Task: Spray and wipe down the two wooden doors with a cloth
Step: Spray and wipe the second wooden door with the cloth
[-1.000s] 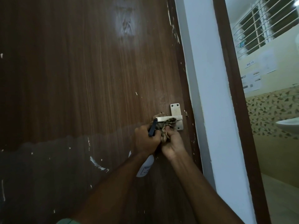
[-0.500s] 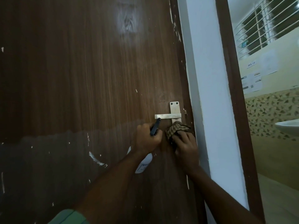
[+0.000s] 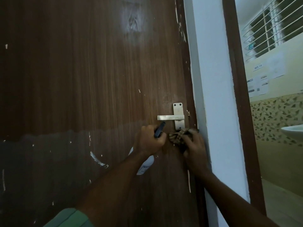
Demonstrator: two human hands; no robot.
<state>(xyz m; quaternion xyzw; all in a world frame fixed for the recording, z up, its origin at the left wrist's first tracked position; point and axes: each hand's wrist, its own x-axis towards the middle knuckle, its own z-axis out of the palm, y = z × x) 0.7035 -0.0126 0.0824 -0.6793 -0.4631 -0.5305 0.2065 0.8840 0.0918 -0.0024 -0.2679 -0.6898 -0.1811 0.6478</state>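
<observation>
Your left hand [image 3: 150,141] curled round the neck of a white spray bottle [image 3: 146,164], its fingers wrapped tight; the black nozzle [image 3: 159,129] poked up past your knuckles and the labelled body hung below your wrist. Just beside it, your right hand [image 3: 194,149] pressed a bunched, checked cloth [image 3: 177,136] against the wooden door [image 3: 82,79], fingers bent over the fabric, right at the door's edge where the dark frame [image 3: 191,95] met it. You had little room there: the cloth sat just under the metal handle [image 3: 170,117] and its plate [image 3: 179,116]. The door's grained brown face was chipped and darker across its lower part. Beyond the white wall [image 3: 216,95], a 2nd opening showed patterned tiles [image 3: 275,118] and a basin [image 3: 293,132].
</observation>
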